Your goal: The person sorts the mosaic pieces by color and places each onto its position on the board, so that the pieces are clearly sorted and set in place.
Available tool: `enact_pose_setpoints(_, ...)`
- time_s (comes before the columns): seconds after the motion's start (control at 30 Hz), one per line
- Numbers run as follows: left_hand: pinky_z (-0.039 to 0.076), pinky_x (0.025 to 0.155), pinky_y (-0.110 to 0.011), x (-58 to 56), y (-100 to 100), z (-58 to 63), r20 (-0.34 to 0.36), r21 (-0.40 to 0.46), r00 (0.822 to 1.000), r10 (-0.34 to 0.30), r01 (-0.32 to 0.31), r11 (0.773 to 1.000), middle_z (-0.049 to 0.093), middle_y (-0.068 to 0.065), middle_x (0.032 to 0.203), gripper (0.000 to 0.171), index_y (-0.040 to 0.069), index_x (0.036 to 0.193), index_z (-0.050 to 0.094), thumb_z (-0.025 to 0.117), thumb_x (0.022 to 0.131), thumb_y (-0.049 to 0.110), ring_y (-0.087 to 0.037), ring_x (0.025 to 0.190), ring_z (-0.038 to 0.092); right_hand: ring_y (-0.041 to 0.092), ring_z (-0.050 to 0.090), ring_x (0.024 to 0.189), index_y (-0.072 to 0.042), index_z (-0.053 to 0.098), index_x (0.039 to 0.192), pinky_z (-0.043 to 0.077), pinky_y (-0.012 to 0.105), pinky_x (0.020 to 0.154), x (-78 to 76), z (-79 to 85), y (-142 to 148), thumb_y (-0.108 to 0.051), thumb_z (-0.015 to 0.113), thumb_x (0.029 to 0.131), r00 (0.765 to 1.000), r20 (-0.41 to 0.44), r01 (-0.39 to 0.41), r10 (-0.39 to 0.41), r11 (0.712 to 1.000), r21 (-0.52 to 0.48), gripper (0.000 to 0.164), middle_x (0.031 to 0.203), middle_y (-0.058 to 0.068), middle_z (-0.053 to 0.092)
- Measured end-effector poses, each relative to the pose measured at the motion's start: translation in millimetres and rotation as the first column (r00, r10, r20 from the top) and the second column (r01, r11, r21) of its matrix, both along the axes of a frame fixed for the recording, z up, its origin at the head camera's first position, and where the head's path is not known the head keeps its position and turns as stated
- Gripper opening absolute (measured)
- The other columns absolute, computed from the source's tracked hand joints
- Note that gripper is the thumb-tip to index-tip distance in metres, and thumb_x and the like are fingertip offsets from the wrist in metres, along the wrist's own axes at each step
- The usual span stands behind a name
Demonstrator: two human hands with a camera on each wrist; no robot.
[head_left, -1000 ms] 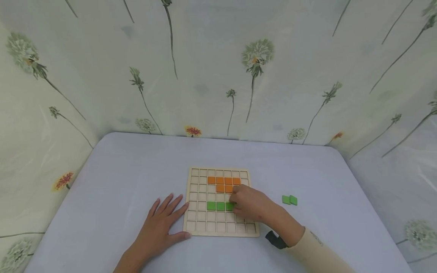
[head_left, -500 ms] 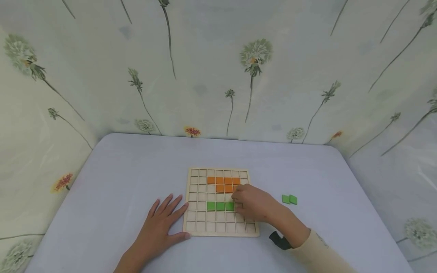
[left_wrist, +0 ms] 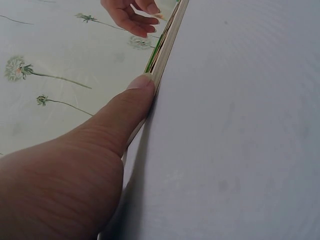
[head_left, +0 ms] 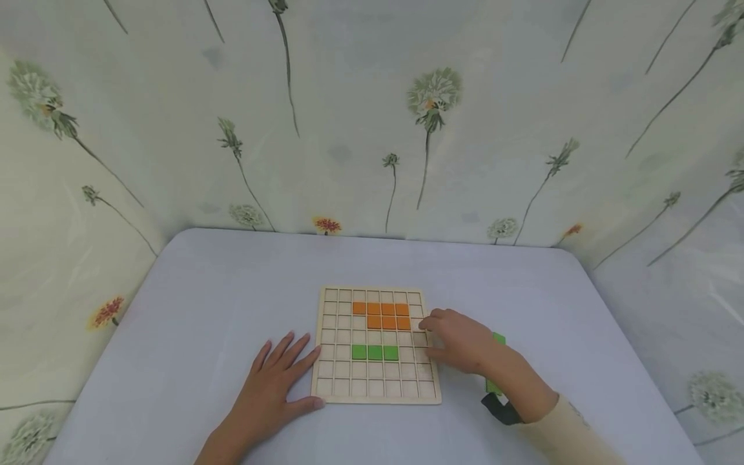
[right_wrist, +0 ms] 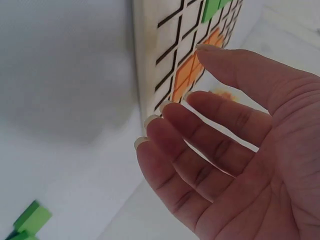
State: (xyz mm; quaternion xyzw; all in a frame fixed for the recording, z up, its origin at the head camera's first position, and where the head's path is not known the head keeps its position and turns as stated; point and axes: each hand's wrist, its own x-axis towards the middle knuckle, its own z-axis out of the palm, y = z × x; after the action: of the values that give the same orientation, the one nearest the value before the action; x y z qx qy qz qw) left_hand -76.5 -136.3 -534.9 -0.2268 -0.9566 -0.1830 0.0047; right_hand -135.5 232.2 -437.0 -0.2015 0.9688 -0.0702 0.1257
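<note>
A square wooden grid board (head_left: 376,398) lies flat on the table. Several orange square tiles (head_left: 382,309) fill two adjoining rows, and three green tiles (head_left: 374,352) form a row lower down. My left hand (head_left: 273,381) lies with spread fingers at the board's left side; its thumb (left_wrist: 125,107) touches the board's edge in the left wrist view. Over the board's right edge hovers my right hand (head_left: 462,341). Its fingers are loosely bent, and the right wrist view shows nothing between them and the thumb.
Loose green tiles (head_left: 498,338) lie right of the board, partly hidden by my right forearm; some show in the right wrist view as green blocks (right_wrist: 32,218). A white-covered table (head_left: 232,278) meets a flower-printed cloth (head_left: 349,116) behind and at both sides.
My right hand has moved right, from over the green row and orange tiles to the board's right edge, uncovering the ends of both rows. My left hand stays in place.
</note>
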Motion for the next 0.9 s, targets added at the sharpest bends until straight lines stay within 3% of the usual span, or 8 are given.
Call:
enact_pose_setpoints(0.2,0.011,0.126,-0.059,-0.2,0,-0.4,-0.056,0.003,0.998,-0.004,0.004,1.0,0.034,0.003,0.169,0.09,0.029,0.159,0.048,0.067,0.084,0.076,-0.027,0.158,0.021,0.025,0.065,0.111,-0.006,0.072,0.127,0.059,0.043,0.093,0.4,2.6,25,-0.021,0.084,0.088,0.999,-0.001,0.042,-0.042,0.999,0.028,0.044,0.118,0.005,0.069)
enact_pose_setpoints(0.5,0.006,0.128,-0.057,0.3,1,2.6,0.01,0.002,1.0,-0.002,0.002,1.0,0.03,0.003,0.171,0.09,0.029,0.16,0.045,0.069,0.086,0.073,-0.026,0.16,0.015,0.029,0.065,0.112,-0.004,0.071,0.127,0.058,0.048,0.095,2.4,4.5,52,-0.02,0.085,0.087,0.996,0.014,0.086,-0.087,0.996,0.037,0.045,0.118,0.008,0.069)
enact_pose_setpoints(0.9,0.008,0.127,-0.058,1.3,0,0.8,-0.03,0.021,1.0,-0.002,0.003,1.0,0.032,0.003,0.17,0.091,0.03,0.16,0.045,0.067,0.085,0.076,-0.028,0.159,0.019,0.035,0.064,0.113,-0.001,0.07,0.126,0.057,0.051,0.095,8.2,4.4,72,-0.016,0.085,0.086,0.99,-0.033,0.136,-0.134,0.987,0.081,0.045,0.12,0.013,0.068)
